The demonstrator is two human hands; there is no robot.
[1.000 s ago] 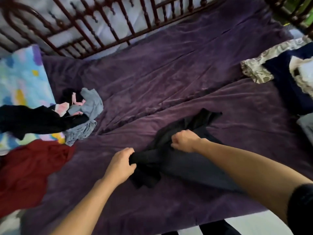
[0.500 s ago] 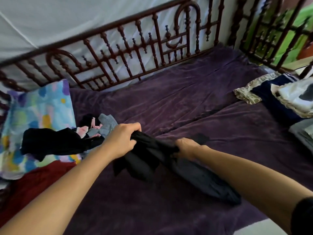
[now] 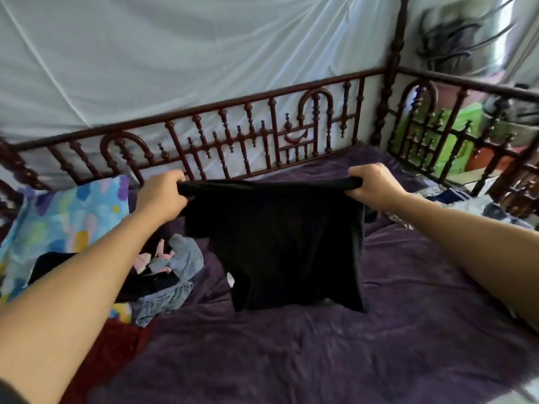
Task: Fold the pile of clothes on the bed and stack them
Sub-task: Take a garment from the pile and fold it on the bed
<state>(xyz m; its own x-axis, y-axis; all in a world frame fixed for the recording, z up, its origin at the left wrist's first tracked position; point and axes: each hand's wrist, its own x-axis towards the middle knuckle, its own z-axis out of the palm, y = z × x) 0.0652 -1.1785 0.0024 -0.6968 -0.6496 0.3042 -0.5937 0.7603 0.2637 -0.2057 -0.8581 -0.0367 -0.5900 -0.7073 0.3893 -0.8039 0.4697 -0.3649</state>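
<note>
Right now I'm holding the black garment [image 3: 274, 246] up over the bed [image 3: 291, 360], my left hand [image 3: 162, 196] and right hand [image 3: 372, 185] each curling fingers round a top corner; it's hanging limp and light, so the corners seem the place to grip.

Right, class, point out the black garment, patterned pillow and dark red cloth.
black garment [image 3: 274, 243], head view, middle of the hanging cloth.
patterned pillow [image 3: 58, 217], head view, bare upper face.
dark red cloth [image 3: 116, 351], head view, visible folds.

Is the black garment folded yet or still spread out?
Spread, not folded: the black garment hangs open in the air, its top edge gripped by the left hand and right hand.
</note>
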